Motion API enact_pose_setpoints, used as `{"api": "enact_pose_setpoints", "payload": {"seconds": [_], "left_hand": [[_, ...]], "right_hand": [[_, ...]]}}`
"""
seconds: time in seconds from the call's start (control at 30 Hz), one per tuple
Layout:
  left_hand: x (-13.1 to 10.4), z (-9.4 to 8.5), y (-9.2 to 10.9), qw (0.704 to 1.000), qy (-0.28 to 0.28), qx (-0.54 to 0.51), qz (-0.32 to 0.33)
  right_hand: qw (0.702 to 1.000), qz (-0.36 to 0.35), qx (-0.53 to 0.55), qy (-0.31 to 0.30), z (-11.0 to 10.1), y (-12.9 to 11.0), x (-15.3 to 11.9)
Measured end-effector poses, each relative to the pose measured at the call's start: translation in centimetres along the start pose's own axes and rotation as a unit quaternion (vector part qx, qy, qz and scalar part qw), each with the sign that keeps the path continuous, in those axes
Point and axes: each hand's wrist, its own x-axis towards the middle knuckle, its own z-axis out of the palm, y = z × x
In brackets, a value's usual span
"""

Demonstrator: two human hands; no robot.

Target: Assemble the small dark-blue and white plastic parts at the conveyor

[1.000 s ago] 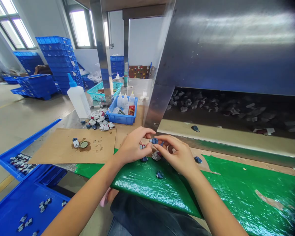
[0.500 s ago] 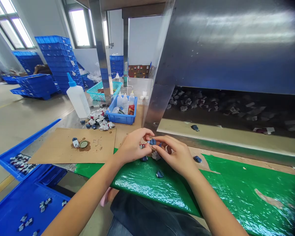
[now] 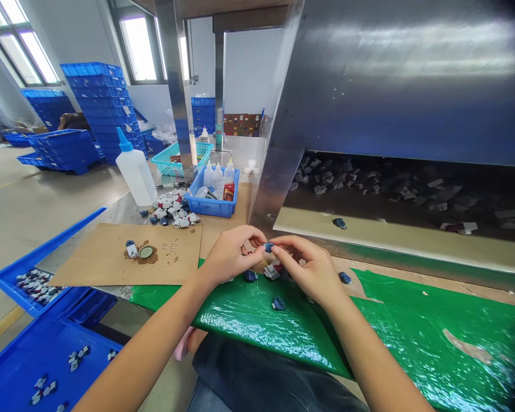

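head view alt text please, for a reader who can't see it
A person's left hand and right hand pinch a small blue part at a green-covered bench; a bottle cap lies on cardboard to the left.

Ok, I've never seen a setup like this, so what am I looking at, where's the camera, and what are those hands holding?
There's no machine here, just one person's bare hands. The camera sits on that person's head, looking forward and down. The left hand and right hand meet in a fingertip grip on a small dark-blue piece. Nearer the person, a loose dark-blue piece lies on a shiny green covering. To the left lies cardboard with a round cap; beyond it are a pile of small pieces, a white bottle and a blue basket of smaller bottles.
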Motion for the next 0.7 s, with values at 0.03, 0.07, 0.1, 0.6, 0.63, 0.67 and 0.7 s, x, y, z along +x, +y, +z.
{"api": "enact_pose_setpoints", "payload": {"seconds": [0.03, 0.07, 0.1, 0.6, 0.63, 0.67, 0.7], "left_hand": [[0.02, 0.04, -0.03, 1.0, 0.006, -0.005, -0.008], [0.03, 0.07, -0.05, 1.0, 0.014, -0.012, -0.015], [0.04, 0.09, -0.07, 0.999, 0.021, -0.018, -0.021], [0.05, 0.01, 0.3, 0.994, -0.022, -0.071, -0.083], [0.05, 0.05, 0.25, 0.993, -0.025, -0.076, -0.088], [0.05, 0.08, 0.2, 0.992, -0.029, -0.079, -0.091], [0.05, 0.11, 0.16, 0.992, -0.032, -0.079, -0.092]], "right_hand": [[1.0, -0.003, -0.003, -0.004, -0.01, -0.02, 0.02], [1.0, -0.008, -0.008, -0.007, -0.03, -0.05, 0.03], [1.0, -0.016, -0.013, -0.008, -0.06, -0.09, 0.04], [0.998, -0.037, -0.03, -0.036, -0.3, -0.39, 0.01], [0.998, -0.039, -0.029, -0.037, -0.31, -0.4, 0.02], [0.998, -0.042, -0.03, -0.038, -0.31, -0.41, 0.02], [0.998, -0.045, -0.031, -0.038, -0.31, -0.41, 0.01]]}}
